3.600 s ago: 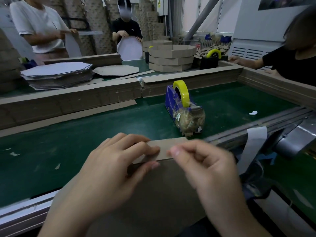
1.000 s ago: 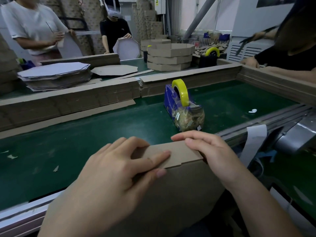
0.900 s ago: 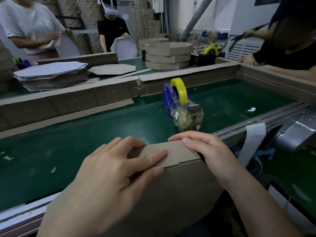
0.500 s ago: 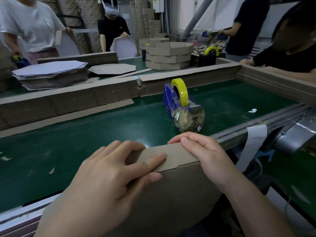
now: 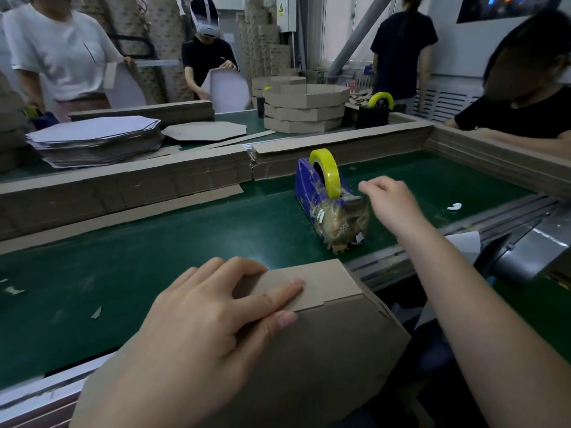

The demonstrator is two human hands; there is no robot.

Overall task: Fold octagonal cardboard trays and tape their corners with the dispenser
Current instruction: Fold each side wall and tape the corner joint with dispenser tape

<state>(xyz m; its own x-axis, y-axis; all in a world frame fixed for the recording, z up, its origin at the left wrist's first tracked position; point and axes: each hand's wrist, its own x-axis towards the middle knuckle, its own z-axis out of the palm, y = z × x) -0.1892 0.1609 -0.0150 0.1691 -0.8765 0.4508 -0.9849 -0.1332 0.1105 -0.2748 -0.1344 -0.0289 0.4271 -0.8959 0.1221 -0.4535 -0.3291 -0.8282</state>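
Observation:
A brown cardboard tray (image 5: 324, 350) stands tilted against the near edge of the green belt, one side flap folded over at its top. My left hand (image 5: 216, 316) grips that folded corner, fingers laid along the flap and thumb on the outer face. A blue tape dispenser (image 5: 327, 205) with a yellow tape roll (image 5: 326, 171) sits on the belt beyond the tray. My right hand (image 5: 387, 199) is at the dispenser's cutter end, its fingers curled into a pinch on the tape end. The tape strip itself is too faint to make out.
Low cardboard walls (image 5: 154, 180) fence the belt at the back and right. Behind them lie a pile of flat blanks (image 5: 95, 140), stacked finished trays (image 5: 304, 109) and a second dispenser (image 5: 375, 109). Other people work at the far side and the right. A metal rail (image 5: 463, 236) runs beside my right forearm.
My right hand has left the tray's folded corner and moved up and forward to the dispenser's cutter. My left hand stays on the flap and holds the fold alone.

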